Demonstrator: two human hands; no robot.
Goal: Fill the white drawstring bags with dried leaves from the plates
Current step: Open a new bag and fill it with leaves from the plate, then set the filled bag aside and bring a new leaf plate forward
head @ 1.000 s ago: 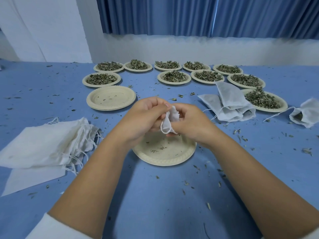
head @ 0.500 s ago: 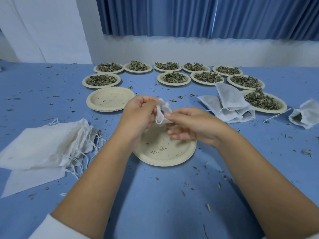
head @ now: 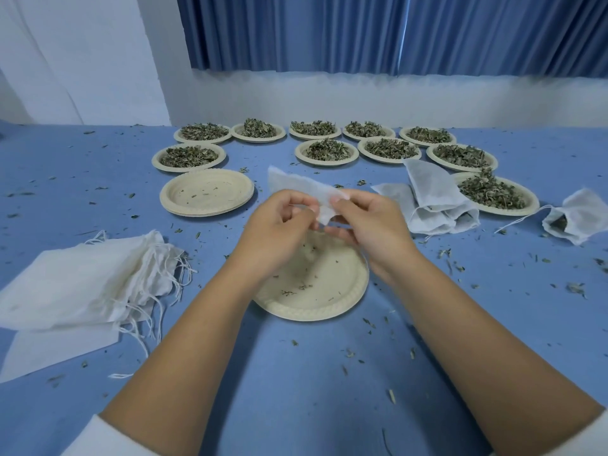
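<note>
Blue tabletop strewn with leaf bits; blue curtain behind.

Blue all over here: the tablecloth a flat mid-blue, flecked with dark green crumbs; the curtain a deeper blue, striped top to bottom in light and shade by its pleats; the wall plain white; the near plate pale cream with a ribbed rim; same cream on the stack of empty plates; dried leaves dark olive, mottled brown; the drawstring bag sheer white; the pile of bags white, strings too; sleeve white.
</note>
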